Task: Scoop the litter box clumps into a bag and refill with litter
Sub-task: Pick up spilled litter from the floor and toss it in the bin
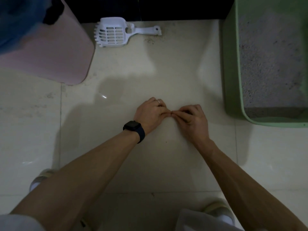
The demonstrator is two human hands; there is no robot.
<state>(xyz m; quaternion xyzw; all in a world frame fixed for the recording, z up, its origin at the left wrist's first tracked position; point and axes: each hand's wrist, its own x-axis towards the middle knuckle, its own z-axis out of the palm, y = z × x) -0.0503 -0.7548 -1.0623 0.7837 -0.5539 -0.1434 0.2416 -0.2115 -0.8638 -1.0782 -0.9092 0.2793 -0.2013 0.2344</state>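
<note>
I had my left hand and right hand low over the floor, fingertips meeting and fingers curled in as if pinching, though I could not tell whether anything was held between them. I judged scooping not yet begun: the scoop lay free by the far wall, between the pink bin on the left and the green litter box on the right, so the next move called for a forward reach to its handle. Bare tiles left open room, and the box's near corner, close to my right hand, was the edge to mind.
</note>
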